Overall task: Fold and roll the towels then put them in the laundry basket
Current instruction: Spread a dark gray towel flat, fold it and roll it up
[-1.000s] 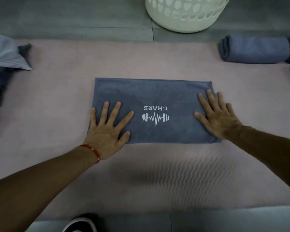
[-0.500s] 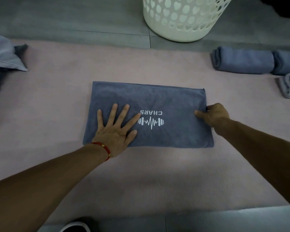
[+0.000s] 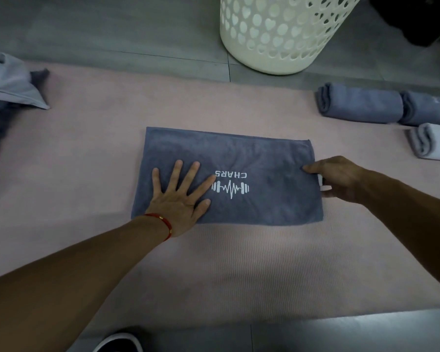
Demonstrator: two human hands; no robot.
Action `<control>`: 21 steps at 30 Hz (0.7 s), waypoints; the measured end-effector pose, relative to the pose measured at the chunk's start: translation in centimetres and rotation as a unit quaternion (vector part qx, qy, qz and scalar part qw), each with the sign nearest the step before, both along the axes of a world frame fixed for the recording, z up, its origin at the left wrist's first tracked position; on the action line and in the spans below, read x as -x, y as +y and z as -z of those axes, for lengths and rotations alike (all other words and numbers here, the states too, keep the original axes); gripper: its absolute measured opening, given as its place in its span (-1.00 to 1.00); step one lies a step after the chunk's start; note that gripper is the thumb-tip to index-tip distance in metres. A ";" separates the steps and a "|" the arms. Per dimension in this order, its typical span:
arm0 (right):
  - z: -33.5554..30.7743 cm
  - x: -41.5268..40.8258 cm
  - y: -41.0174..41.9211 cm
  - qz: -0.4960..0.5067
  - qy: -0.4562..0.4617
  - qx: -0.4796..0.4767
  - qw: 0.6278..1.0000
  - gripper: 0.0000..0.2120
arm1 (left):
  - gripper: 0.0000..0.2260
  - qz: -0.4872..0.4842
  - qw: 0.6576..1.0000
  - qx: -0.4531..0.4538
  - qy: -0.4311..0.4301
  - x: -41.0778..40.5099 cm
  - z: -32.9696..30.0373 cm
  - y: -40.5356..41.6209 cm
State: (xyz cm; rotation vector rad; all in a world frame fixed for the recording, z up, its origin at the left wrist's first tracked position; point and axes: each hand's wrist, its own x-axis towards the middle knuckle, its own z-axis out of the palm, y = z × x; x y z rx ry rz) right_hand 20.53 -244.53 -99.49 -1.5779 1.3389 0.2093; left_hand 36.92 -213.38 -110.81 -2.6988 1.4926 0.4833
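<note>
A folded dark grey towel (image 3: 252, 158) with a white "CHARS" logo lies flat on the pink mat (image 3: 239, 262). My left hand (image 3: 181, 196) presses flat on its left half, fingers spread. At the towel's right edge my right hand (image 3: 338, 177) has curled fingers that pinch the edge, where a small white tag shows. The cream laundry basket (image 3: 285, 34) with heart-shaped holes stands on the grey floor beyond the mat.
Two rolled dark grey towels (image 3: 361, 105) and a rolled light grey one (image 3: 432, 142) lie at the mat's right side. A heap of unfolded towels (image 3: 5, 90) sits at the far left. A shoe tip (image 3: 117, 342) shows at the bottom edge.
My right hand went from lying flat on the towel to curling round its right edge. My left hand slid slightly toward the middle and stays flat.
</note>
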 end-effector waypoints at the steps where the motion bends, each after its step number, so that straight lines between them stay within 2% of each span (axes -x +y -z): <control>1: -0.7 -0.5 0.4 -0.022 -0.007 0.021 1.000 -0.71 | -0.46 0.001 1.000 -0.004 0.008 0.0 -0.2 0.0; 5: -4.0 -4.1 3.8 -0.136 -0.036 0.104 0.984 -0.74 | -0.43 -0.007 0.996 0.017 0.090 -0.7 -2.0 0.1; 7: -5.0 -6.4 6.5 -0.167 -0.063 0.112 0.977 -0.73 | -0.46 -0.042 0.980 0.117 0.154 -1.2 -2.9 0.5; 9: -4.9 -8.9 9.3 -0.171 -0.088 0.119 0.974 -0.72 | -0.54 -0.100 0.936 0.264 0.207 -1.4 -4.2 1.2; 11: -4.1 -11.7 12.5 -0.159 -0.111 0.140 0.971 -0.73 | -0.69 -0.192 0.888 0.345 0.235 -1.9 -5.6 2.0; 13: -2.9 -14.3 16.1 -0.221 -0.111 0.229 0.941 -0.78 | -0.75 -0.284 0.865 0.350 0.222 -2.5 -7.0 3.2; 15: -1.2 -16.4 19.3 -0.264 -0.111 0.309 0.907 -0.80 | -0.78 -0.344 0.858 0.329 0.195 -3.4 -7.9 4.4; 17: 0.8 -17.9 21.8 -0.253 -0.123 0.292 0.914 -0.69 | -0.78 -0.387 0.847 0.294 0.214 -4.2 -7.9 5.4; 19: 2.4 -18.7 23.7 -0.261 -0.097 0.268 0.922 -0.58 | -0.77 -0.412 0.826 0.269 0.276 -4.6 -7.3 6.1; 21: 3.5 -18.8 24.4 -0.294 -0.061 0.255 0.919 -0.61 | -0.77 -0.415 0.813 0.253 0.321 -4.5 -6.8 6.4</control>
